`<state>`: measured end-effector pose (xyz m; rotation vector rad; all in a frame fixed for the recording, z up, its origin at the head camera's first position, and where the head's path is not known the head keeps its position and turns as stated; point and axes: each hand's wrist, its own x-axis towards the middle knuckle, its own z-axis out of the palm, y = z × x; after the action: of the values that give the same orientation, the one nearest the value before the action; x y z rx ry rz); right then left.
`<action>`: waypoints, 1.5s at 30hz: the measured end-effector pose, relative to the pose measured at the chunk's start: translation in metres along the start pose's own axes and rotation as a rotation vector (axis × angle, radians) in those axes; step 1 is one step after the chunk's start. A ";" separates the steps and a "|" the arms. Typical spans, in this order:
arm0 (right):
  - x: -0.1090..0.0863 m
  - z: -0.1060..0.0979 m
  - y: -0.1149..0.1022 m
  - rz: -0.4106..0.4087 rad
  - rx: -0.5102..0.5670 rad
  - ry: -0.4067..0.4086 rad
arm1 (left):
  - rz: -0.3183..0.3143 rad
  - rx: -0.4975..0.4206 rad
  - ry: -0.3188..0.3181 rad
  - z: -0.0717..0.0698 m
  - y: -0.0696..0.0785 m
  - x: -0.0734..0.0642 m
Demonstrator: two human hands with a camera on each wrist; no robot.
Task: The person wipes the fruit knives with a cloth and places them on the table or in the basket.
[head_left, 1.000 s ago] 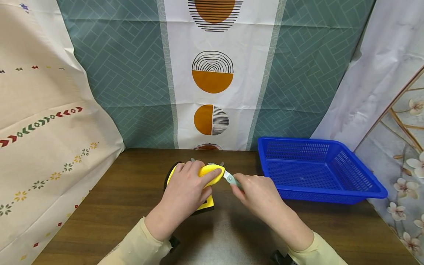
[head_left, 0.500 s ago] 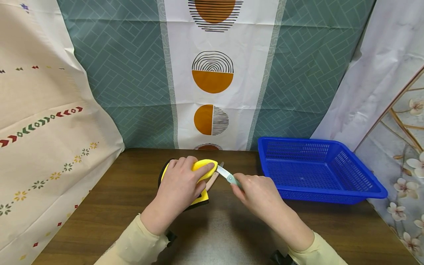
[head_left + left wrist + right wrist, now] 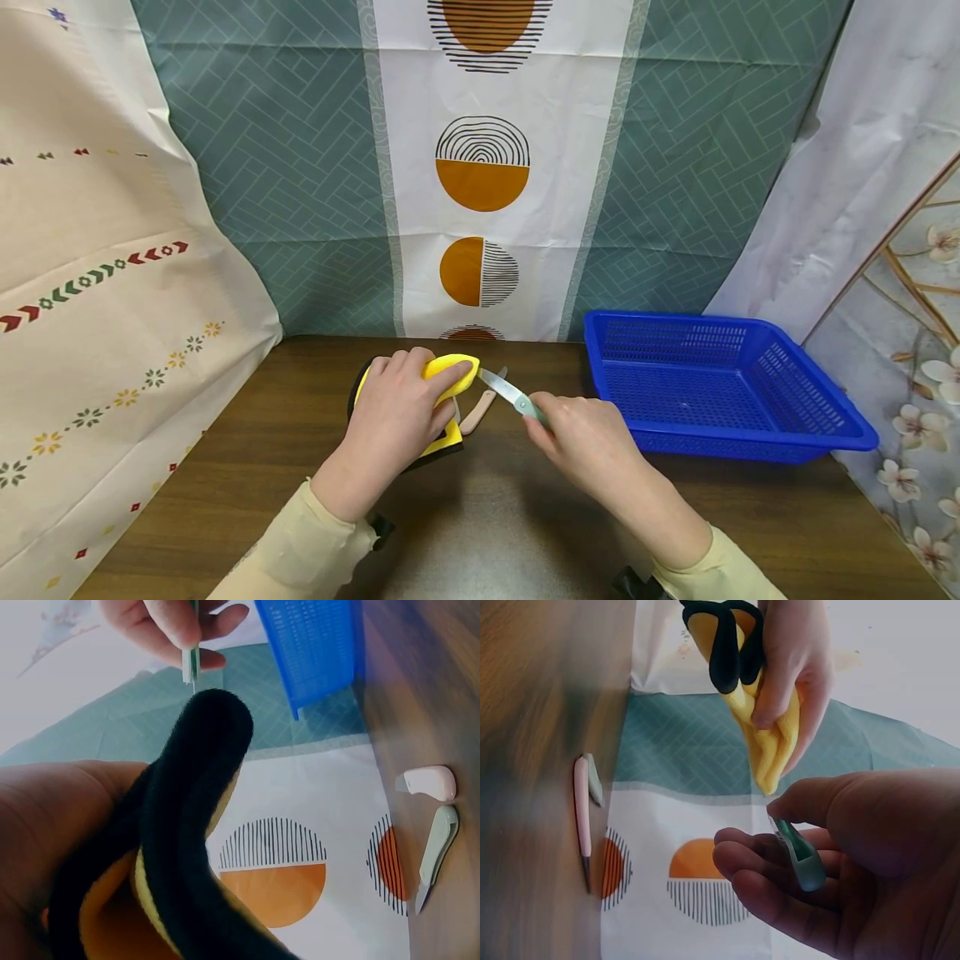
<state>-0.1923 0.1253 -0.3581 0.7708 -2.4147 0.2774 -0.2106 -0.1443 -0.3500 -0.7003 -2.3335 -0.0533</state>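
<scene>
My left hand (image 3: 397,408) grips a folded yellow cloth (image 3: 456,367) with black edging, bunched between thumb and fingers. Opposite it, my right hand (image 3: 581,429) holds a folding knife (image 3: 527,407) by its pale green handle. The knife's blade is out and points up and left, its tip right at the end of the cloth. In the right wrist view, the thumb presses the green handle (image 3: 804,862) against the fingers. On the table behind the cloth lies a pink-handled folding knife (image 3: 478,412), its blade out. Beside it, a light green folding knife (image 3: 438,844) shows in the left wrist view.
A blue plastic basket (image 3: 720,442) with perforated sides stands on the right of the wooden table (image 3: 247,467). Patterned cloth hangings (image 3: 315,183) rise behind the table and along both sides.
My left hand has slid left with the cloth, from near the knife's handle out to the blade tip. More of the blade and the pink knife now show. The right hand stays put.
</scene>
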 end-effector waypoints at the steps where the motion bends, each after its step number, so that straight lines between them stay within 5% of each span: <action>1: 0.000 0.000 0.001 0.003 0.000 -0.001 | -0.002 0.002 -0.002 0.000 -0.001 0.001; 27: 0.005 -0.017 0.021 0.120 -0.025 0.022 | -0.043 -0.048 -0.050 0.000 -0.006 0.007; 34: 0.009 -0.029 0.044 0.153 -0.141 0.047 | -0.015 -0.033 -0.040 -0.002 -0.005 0.009; 45: 0.006 -0.040 0.098 0.277 -0.208 -0.100 | -0.015 -0.070 -0.087 -0.004 -0.006 0.005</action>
<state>-0.2348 0.2161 -0.3247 0.3655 -2.5935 0.0930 -0.2140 -0.1476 -0.3428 -0.7336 -2.4300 -0.1142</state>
